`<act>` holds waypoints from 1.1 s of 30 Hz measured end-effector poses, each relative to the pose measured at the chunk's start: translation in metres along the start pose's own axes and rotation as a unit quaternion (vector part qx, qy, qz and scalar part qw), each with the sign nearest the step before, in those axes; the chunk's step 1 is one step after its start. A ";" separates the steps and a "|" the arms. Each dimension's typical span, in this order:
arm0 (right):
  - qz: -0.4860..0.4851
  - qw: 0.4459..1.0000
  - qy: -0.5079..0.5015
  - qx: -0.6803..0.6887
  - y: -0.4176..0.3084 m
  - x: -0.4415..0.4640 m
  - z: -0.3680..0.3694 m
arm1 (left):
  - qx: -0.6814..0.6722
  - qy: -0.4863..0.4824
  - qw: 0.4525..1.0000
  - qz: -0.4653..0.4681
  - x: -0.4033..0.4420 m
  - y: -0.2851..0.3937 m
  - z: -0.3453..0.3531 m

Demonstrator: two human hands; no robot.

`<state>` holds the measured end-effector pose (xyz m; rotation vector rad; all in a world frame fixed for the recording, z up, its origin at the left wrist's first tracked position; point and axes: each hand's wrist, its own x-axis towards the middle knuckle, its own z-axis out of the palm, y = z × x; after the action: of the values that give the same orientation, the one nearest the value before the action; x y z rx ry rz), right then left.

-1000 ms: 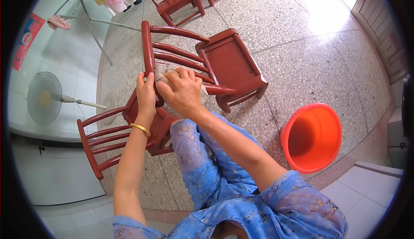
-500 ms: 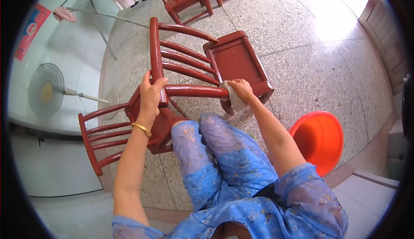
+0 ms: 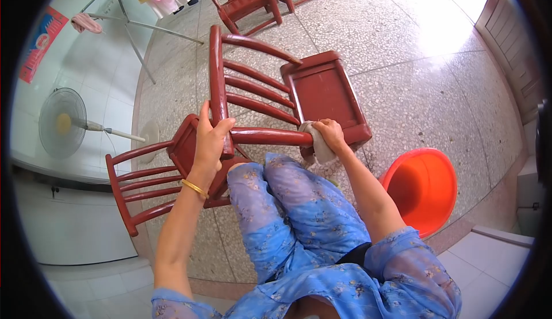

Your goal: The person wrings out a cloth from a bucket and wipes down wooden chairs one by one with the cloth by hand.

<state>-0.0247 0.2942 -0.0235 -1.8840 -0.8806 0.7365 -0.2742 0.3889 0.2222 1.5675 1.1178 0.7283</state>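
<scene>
A dark red wooden chair (image 3: 257, 107) stands before my knees, tilted, its slatted back towards my left and its seat (image 3: 322, 93) towards my right. My left hand (image 3: 214, 136) is closed round the near end of the chair's top rail. A pale grey cloth (image 3: 317, 145) is in my right hand (image 3: 329, 134), wrapped on the near back post where it meets the seat. The palm side of my right hand is hidden. Below my left hand, partly covered by my arm, is a second red chair (image 3: 183, 140).
An orange-red plastic basin (image 3: 428, 189) sits on the speckled floor to my right. On the left are a standing fan (image 3: 62, 122) and a metal drying rack (image 3: 127, 23) with hanging laundry. More red chairs (image 3: 251, 5) stand farther off.
The held chair has shifted slightly right and nearer to me, with both hands moving along with it. The cloth stays at the joint of post and seat.
</scene>
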 end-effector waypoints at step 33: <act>-0.095 0.973 0.210 0.007 0.001 -0.038 0.023 | -0.039 0.081 0.996 0.019 -0.011 -0.020 0.007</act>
<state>-0.0641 0.2741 -0.0291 -1.8176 -0.7641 0.2122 -0.2781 0.3763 0.2015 1.4883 1.1663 0.9272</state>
